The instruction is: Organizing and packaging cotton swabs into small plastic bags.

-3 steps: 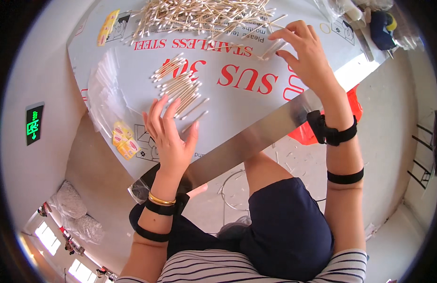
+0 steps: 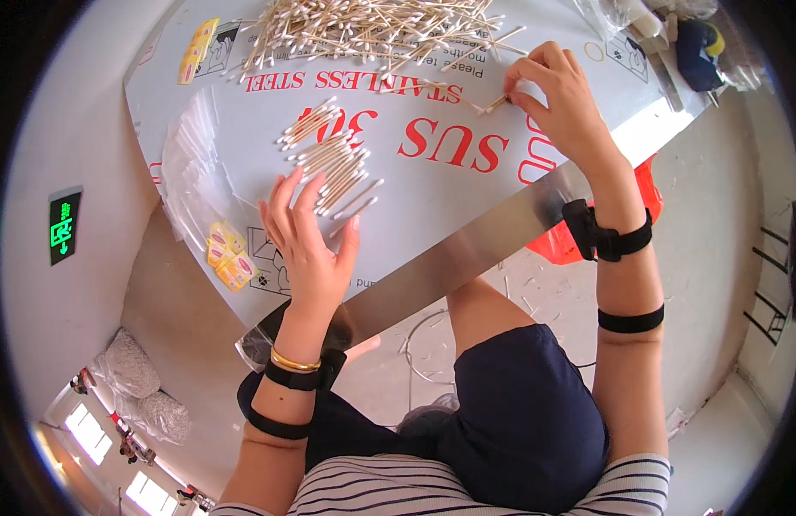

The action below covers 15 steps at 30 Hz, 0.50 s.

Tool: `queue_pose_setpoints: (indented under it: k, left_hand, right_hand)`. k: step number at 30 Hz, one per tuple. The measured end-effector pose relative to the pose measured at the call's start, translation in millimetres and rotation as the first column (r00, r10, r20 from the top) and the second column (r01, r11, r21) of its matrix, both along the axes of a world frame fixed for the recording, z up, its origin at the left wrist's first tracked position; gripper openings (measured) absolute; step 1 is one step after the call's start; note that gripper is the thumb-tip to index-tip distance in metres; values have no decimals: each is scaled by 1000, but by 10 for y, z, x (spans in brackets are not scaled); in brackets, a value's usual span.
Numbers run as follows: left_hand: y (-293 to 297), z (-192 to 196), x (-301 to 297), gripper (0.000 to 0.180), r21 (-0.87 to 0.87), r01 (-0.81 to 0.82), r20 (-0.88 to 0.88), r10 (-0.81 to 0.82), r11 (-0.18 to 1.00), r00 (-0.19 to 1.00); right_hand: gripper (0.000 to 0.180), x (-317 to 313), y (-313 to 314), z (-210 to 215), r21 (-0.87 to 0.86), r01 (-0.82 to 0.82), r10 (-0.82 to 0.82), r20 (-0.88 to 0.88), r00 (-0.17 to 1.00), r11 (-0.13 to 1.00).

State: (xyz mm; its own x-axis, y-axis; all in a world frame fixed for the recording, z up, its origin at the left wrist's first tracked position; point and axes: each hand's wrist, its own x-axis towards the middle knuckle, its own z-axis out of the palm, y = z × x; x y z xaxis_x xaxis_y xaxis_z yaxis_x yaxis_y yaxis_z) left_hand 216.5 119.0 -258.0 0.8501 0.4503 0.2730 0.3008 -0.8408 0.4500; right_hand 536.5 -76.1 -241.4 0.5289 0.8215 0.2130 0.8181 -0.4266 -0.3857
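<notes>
My left hand (image 2: 305,239) lies flat and spread on the steel table (image 2: 467,249), its fingertips touching a small sorted pile of cotton swabs (image 2: 329,155). Farther back my right hand (image 2: 560,96) pinches a few cotton swabs (image 2: 492,105) between thumb and fingers. Its fingers sit at the near edge of the big loose heap of wooden-stick swabs (image 2: 372,30) at the table's far side.
A stack of clear plastic bags (image 2: 190,172) lies left of the small pile, with yellow label cards (image 2: 228,258) near the table's left corner and more (image 2: 197,50) at the far left. Dark tools and bags (image 2: 699,43) crowd the far right end. A red object (image 2: 649,193) sits under the table.
My left hand has shifted slightly toward me and to the right along the small pile. My right hand stays at the heap's edge with swabs in its fingers.
</notes>
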Motion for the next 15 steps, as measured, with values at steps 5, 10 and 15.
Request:
queue_pose_setpoints:
  k: [5,10,15]
  left_hand:
    - [25,107,19,62,-25,-12,-8,12,1000,1000]
    - [-7,119,-94,61,-87,-35,5,35,996,999]
    - [-143,211,-163,59,-82,-31,-40,28,996,999]
  right_hand:
    - [14,-256,-97,86,-34,-15,12,-89,996,999]
    - [13,-822,87,97,35,-180,182,-306,934,983]
    - [18,-1323,510,28,69,-287,295,-290,911,955]
